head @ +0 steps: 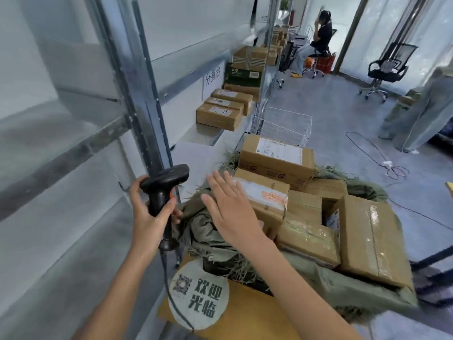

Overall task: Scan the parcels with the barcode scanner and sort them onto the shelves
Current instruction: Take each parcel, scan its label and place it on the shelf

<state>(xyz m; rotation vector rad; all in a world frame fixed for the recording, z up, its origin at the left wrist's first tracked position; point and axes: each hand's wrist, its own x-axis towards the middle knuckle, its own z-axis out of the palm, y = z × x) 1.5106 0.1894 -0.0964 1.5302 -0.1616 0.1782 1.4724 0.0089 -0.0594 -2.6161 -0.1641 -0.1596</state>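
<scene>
The left hand (147, 214) has a closed grip round the handle of the black barcode scanner (164, 190), head pointing right toward the parcels; the scanner's cable (171, 298) trails down past the round printed sign (198, 294). The right hand (230, 212) holds nothing, its fingers straight and spread, hovering just over the green woven sack (208, 229) beside the nearest parcel (267, 195).

The parcels to be sorted lie piled in the opened sack: a labelled box (277, 158) sits on top at the back, and taped cartons (367, 236) crowd the right side. The pile looks loosely stacked, so pulling a lower box out could tip the top one off the edge. The dangling cable could snag on the sack's frayed rim or the upright of the shelves (144, 94) when the scanner swings. Glossy tape over labels may also spoil a read.

Farther along the shelf, three small boxes (220, 111) sit side by side, with a stack of larger cartons (245, 67) behind them. A white wire basket (284, 126) stands beyond the sack; what it holds, if anything, cannot be made out.
</scene>
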